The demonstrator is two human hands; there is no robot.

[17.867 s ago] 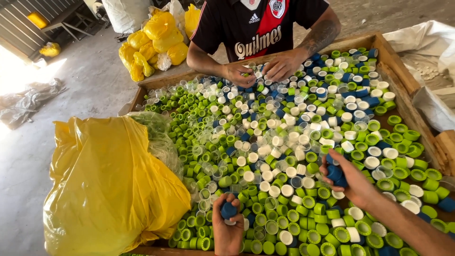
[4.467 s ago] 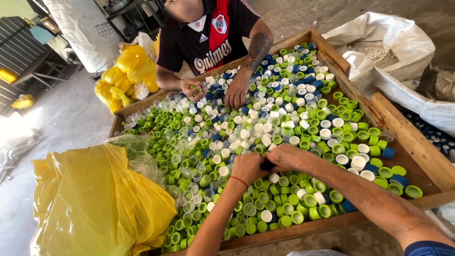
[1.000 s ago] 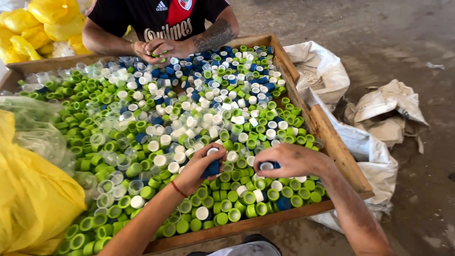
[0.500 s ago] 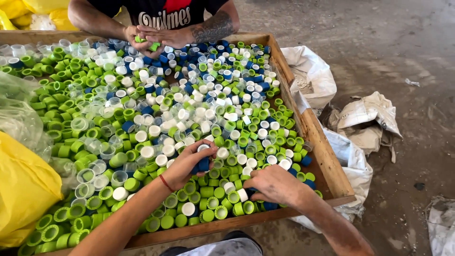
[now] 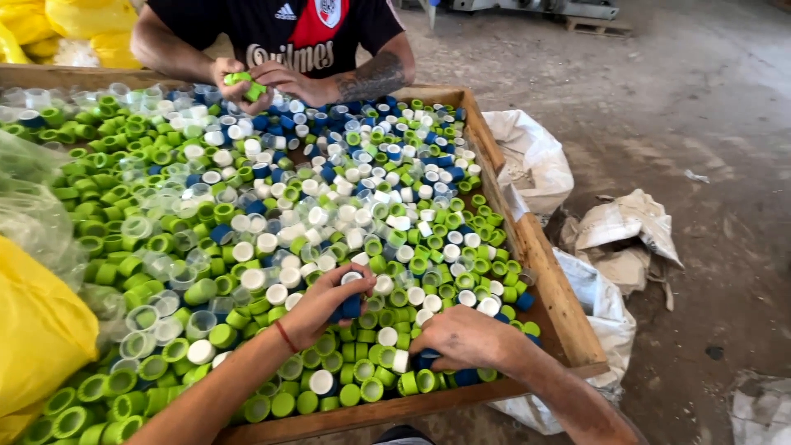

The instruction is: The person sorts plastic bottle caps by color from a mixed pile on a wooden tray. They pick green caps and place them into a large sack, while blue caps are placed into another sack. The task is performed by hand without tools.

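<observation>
Pinching blue caps (image 5: pixel 350 306), the left hand (image 5: pixel 325 303) rests on the green and white caps (image 5: pixel 247 247) in the wooden tray (image 5: pixel 540 255); the right hand (image 5: pixel 463 338) seems closed on more. A yellow bag (image 5: pixel 37 330) lies left, white sacks (image 5: pixel 535 156) right.

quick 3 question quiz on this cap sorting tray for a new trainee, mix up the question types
1. True or false: the left hand grips dark blue caps.
2. The person across the wooden tray holds caps of which colour? A white B green C blue
3. Fill in: the right hand rests near the tray's ___ right corner.

Key: 1 true; 2 B, green caps in that person's hands; 3 near.
</observation>
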